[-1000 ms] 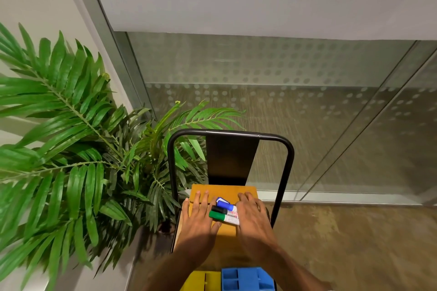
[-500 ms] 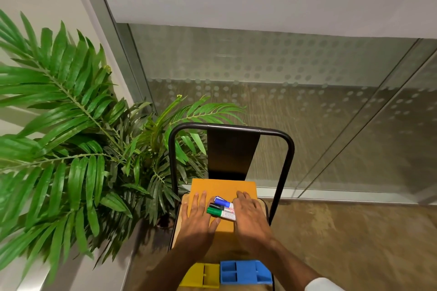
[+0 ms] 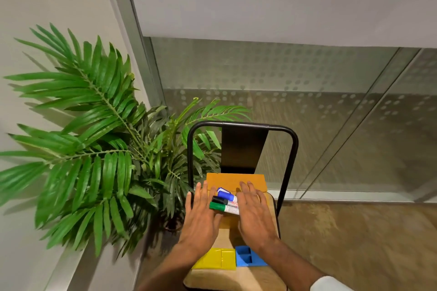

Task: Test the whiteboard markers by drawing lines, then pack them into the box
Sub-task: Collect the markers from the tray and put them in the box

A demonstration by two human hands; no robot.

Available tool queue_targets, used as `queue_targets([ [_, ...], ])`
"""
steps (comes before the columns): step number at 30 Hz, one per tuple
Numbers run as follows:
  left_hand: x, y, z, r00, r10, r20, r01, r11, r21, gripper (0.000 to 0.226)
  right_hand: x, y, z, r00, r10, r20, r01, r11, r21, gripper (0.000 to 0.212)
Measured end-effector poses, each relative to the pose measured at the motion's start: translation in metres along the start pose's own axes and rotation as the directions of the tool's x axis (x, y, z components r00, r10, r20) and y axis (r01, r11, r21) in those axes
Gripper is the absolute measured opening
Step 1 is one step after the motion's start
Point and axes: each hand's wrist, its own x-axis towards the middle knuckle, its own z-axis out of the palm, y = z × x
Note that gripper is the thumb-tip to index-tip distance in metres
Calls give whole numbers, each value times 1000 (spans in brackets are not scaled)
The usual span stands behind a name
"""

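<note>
Both grips are lying spread flat, pinching nothing. Left grip (image 3: 201, 217) and right grip (image 3: 254, 215) are bracketing the three markers (image 3: 224, 203) on the orange box (image 3: 236, 181), far end of the chair (image 3: 236, 279). Probably stopping them rolling off before packing.

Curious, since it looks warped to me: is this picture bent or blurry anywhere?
Head view: the wide lens bows the glass partition frame; the palm fronds smear near the left edge; the markers are fairly sharp, though their label print is unreadable.
</note>
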Motion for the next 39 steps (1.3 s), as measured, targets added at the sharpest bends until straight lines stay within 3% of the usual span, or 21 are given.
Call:
queue_targets([
  [9,-64,25,-45,999,-51,-3,51,999,8,70,-47,-22,-31,999,-18,-27,19,999,49,53],
  [13,-101,55,-51,988,-46,-147,9,969,-247,59,-83,-17,-42,990,-95,-103,111,981,158,51],
  [16,-135,84,-53,968,-127,-216,17,892,-451,51,-117,-13,-55,982,-125,-142,157,959,237,40],
  [21,-193,129,-64,946,-194,-259,18,830,-557,55,-172,-9,-80,956,-225,-191,274,916,293,27],
  [23,-219,143,-70,948,-261,-184,72,738,-671,50,-193,-12,-89,949,-246,-195,299,899,320,26],
  [27,-273,171,-88,917,-398,8,183,404,-896,31,-232,-32,-101,938,-300,-176,344,875,342,25],
  [31,-321,185,-109,879,-477,18,71,94,-993,33,-266,-62,-99,916,-356,-186,400,855,331,28],
  [33,-346,185,-114,846,-531,40,43,-7,-999,35,-284,-81,-97,887,-399,-233,458,825,330,21],
  [36,-384,183,-116,702,-706,93,35,-96,-995,40,-314,-116,-92,829,-501,-250,556,787,267,15],
  [39,-428,180,-122,542,-833,113,-32,-155,-987,32,-351,-154,-86,794,-570,-209,606,766,214,29],
])
